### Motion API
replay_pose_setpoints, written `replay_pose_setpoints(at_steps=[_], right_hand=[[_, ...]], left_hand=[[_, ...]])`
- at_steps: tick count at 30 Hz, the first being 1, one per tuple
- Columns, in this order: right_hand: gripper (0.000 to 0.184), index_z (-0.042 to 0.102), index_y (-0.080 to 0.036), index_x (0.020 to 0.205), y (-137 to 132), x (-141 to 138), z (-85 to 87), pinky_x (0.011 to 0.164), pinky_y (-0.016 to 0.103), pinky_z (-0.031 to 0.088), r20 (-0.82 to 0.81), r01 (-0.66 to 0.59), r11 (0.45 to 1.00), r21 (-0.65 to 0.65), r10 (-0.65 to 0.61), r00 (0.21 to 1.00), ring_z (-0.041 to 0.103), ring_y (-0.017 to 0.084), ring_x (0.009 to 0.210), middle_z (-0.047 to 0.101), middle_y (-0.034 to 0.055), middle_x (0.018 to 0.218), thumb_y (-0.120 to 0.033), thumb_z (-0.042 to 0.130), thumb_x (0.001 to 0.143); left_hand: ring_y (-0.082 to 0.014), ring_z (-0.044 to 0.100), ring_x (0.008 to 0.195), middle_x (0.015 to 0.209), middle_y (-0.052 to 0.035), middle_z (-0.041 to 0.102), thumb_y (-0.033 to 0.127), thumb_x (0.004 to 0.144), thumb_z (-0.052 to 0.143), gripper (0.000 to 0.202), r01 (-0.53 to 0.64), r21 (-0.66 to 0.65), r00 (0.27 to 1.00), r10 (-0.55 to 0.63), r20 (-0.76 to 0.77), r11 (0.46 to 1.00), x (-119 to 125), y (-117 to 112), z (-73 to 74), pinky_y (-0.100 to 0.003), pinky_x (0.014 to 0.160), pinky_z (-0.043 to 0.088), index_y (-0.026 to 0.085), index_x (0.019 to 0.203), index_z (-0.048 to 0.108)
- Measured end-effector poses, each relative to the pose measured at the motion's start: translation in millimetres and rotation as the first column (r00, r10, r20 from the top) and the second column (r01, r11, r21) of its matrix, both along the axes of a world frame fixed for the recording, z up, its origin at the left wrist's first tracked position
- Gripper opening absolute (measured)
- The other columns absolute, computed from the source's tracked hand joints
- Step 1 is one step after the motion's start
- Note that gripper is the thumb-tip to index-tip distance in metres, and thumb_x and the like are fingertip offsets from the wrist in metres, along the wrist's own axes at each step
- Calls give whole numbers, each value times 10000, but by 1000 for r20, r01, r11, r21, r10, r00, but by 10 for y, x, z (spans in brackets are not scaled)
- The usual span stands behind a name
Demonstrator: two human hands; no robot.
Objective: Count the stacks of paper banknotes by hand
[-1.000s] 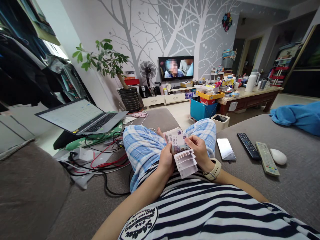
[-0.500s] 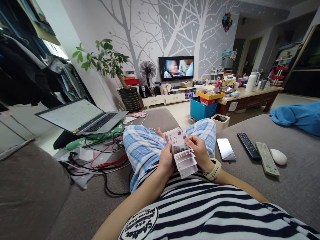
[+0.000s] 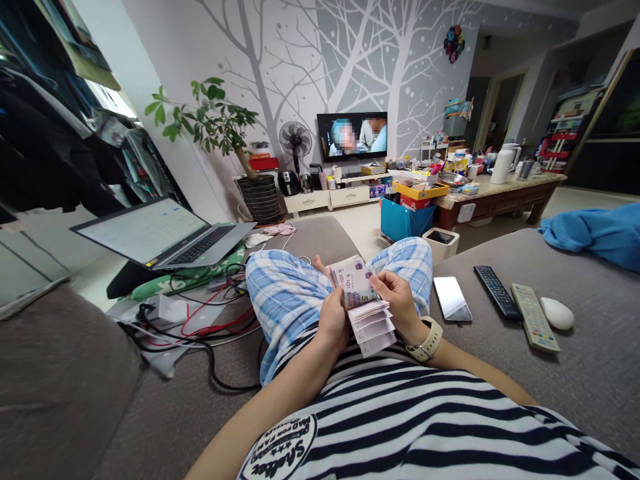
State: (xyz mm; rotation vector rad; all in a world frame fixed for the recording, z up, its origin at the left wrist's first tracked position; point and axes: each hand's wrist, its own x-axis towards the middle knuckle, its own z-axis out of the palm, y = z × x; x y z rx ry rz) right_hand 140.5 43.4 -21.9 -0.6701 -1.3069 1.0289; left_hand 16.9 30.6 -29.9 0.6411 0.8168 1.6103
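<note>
A stack of purplish banknotes marked with a 5 is held above my lap, between my crossed legs. My left hand is closed round the stack's left side, thumb against the notes. At the upper right edge, my right hand pinches the notes between thumb and fingers; a cream watch circles that wrist. Several folded-over notes fan downward in steps toward my striped shirt. The far side of the stack and the fingers beneath it are hidden.
On the sofa to the right lie a phone, a black remote, a beige remote and a white mouse. Left of me are an open laptop and tangled cables. A low table stands farther off.
The folded-over notes below the stack have shifted slightly, and their layers look a little thicker. Both hands keep nearly the same place and grip.
</note>
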Motion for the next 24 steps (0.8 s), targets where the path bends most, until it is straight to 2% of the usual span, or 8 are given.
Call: replay_pose_setpoints(at_steps=[8, 13, 20, 24], right_hand=[[253, 632, -177, 763, 2, -1, -8, 546, 261, 366, -6, -12, 1000, -12, 11, 1000, 461, 127, 586, 565, -13, 652, -423, 660, 814], [242, 620, -179, 721, -11, 0, 17, 533, 258, 345, -6, -11, 1000, -7, 11, 1000, 432, 119, 565, 530, -26, 617, -401, 657, 809], [256, 601, -183, 680, -25, -4, 32, 524, 255, 339, -11, -13, 1000, 1, 13, 1000, 413, 116, 555, 503, -36, 594, -402, 648, 803], [276, 603, -188, 677, -28, -4, 26, 524, 259, 344, -25, -15, 1000, 1, 15, 1000, 420, 117, 546, 507, -36, 588, -428, 651, 804]], left_hand=[[-268, 716, 872, 825, -102, 765, 308, 683, 673, 272, -3, -11, 1000, 3, -28, 1000, 6, -27, 42, -363, 841, 534, 109, 864, 715], [-268, 714, 862, 767, -96, 756, 304, 663, 678, 250, -17, -20, 999, 16, -41, 1000, 20, -54, 77, -351, 812, 538, 116, 824, 716], [-291, 709, 852, 742, -89, 753, 320, 631, 720, 248, -15, -20, 997, 14, -80, 1000, -8, -51, 43, -377, 784, 544, 131, 791, 716], [-288, 711, 868, 760, -90, 757, 315, 660, 692, 233, -17, -13, 995, 16, -95, 1000, -8, -59, 49, -376, 806, 543, 125, 792, 716]])
